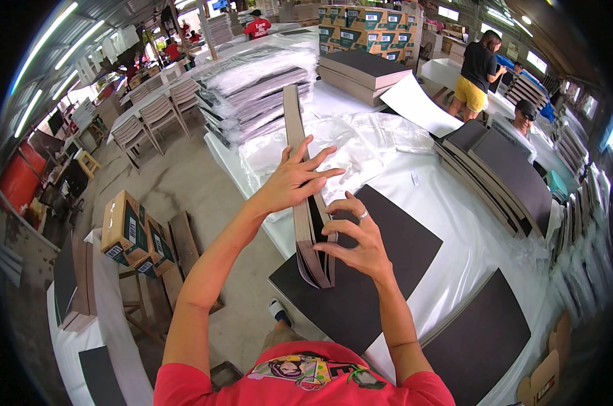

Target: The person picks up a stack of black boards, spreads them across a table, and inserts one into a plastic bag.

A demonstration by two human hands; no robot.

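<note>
A thick stack of black boards with grey-brown edges (305,233) stands on edge in front of me, its long narrow side facing up. Some boards at its near end are parted by a dark gap. My left hand (295,181) lies over the top edge about midway, fingers spread and holding nothing. Nearer to me, my right hand (362,240), with a ring on one finger, has its thumb and bent fingers closed on the stack's right-hand boards. Beneath the stack lies a flat black board (404,254) on the white-covered table (448,298).
Plastic-wrapped stacks (259,101) and crumpled clear film (360,139) lie beyond my hands. More black boards (509,172) are piled at right, others (482,338) near my right arm. Cartons (134,233) stand at left. A person in yellow shorts (479,68) stands at far right.
</note>
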